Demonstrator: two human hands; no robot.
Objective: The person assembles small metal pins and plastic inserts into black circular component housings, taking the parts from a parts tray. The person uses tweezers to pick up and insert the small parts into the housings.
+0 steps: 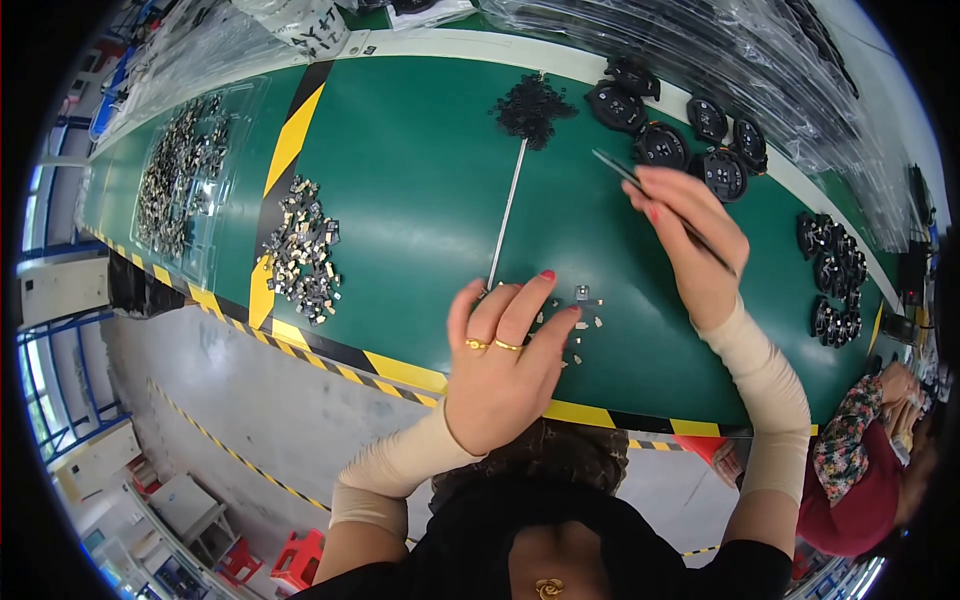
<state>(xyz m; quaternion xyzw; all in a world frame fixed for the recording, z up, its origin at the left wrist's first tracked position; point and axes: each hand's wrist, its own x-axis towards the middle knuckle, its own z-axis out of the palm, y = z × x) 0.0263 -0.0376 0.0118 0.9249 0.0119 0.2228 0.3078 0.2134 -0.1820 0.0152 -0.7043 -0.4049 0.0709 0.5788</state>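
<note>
My right hand (695, 235) is closed round a pair of dark tweezers (620, 170), whose tips point up and left over the mat. Spread on the green mat (410, 170) close to its near edge, my left hand (505, 360) has its fingers apart. Beside its thumb lie several small metal pieces (598, 322) and a little dark part with a pale top (583, 292). Whether anything sits beneath the left fingers is hidden. Round black housings (663, 147) with small marks on them stand beyond the tweezers.
Tiny black parts are heaped (533, 110) at the far middle. A pile of small metal-and-black components (302, 250) lies left, near a clear tray (185, 180) full of similar ones. Black parts (832, 275) cluster at right. Plastic-wrapped strips (690, 40) line the back. Another person (860, 470) sits at right.
</note>
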